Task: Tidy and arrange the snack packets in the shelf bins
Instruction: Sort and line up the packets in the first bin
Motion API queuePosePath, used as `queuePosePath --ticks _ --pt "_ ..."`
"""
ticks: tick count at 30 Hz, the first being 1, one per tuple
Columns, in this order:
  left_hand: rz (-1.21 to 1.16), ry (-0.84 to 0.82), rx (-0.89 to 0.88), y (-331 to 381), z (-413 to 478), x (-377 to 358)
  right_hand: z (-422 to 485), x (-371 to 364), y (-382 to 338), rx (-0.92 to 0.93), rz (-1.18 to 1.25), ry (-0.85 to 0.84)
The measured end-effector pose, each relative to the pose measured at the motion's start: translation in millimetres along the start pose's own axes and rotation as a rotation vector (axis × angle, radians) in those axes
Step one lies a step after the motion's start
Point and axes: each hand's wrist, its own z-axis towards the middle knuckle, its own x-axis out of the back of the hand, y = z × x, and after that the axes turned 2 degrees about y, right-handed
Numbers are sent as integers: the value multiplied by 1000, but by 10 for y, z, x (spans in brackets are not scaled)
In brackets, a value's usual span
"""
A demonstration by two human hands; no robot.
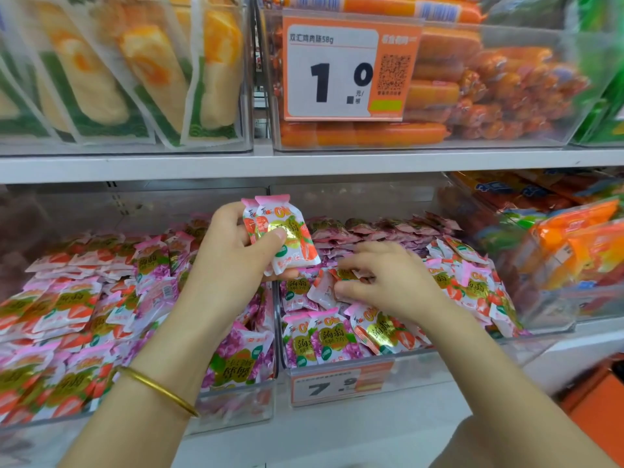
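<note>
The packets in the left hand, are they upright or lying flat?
Upright: the left hand grips the packets with pink sealed tops pointing up.

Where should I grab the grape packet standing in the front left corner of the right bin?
Come from above and pinch its pink sealed top edge. The grape packet stands upright in the right bin, wall on one side, a neighbouring packet on the other, so only that strip looks free.

The raised packets (287, 234) are white with pink tops, red fruit prints and a gold foil patch. The front-row packets (324, 339) below show purple grape prints around gold-green labels. The price tag (332, 69) is orange and white with black numerals, the sausages (364, 135) orange, the bangle (158, 388) gold. Blurred wrappers (604, 106) at far right seem green.
</note>
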Motion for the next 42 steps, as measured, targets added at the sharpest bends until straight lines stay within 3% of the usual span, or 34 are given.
queuePosePath --ticks 2,8,10,12,14,16,18,36,39,42 --pt "-3 2 0 -5 4 -8 -9 -28 -1 -39 -57 -53" --pt "-8 -5 11 -2 2 6 -52 56 77 -227 -169 81" --pt "-17 -6 13 -3 -4 12 -48 31 30 -127 -207 151" --pt "-21 -10 14 0 -6 18 6 -3 -75 87 -96 219" --pt "-30 -10 14 -6 -10 20 78 -57 -213 223 -40 80" --pt "-41 -6 18 -9 -11 20 141 -145 -283 214 -144 -119" --pt "-41 -8 21 -11 -3 26 172 -186 -259 169 -220 -204" --pt "-28 -25 30 -17 -22 117 -17 238 200 -158 82 137" --pt "3 -20 27 -43 -20 126 -45 252 261 -247 56 188" --pt "12 -23 24 -59 -15 110 -30 147 227 -213 -90 238"
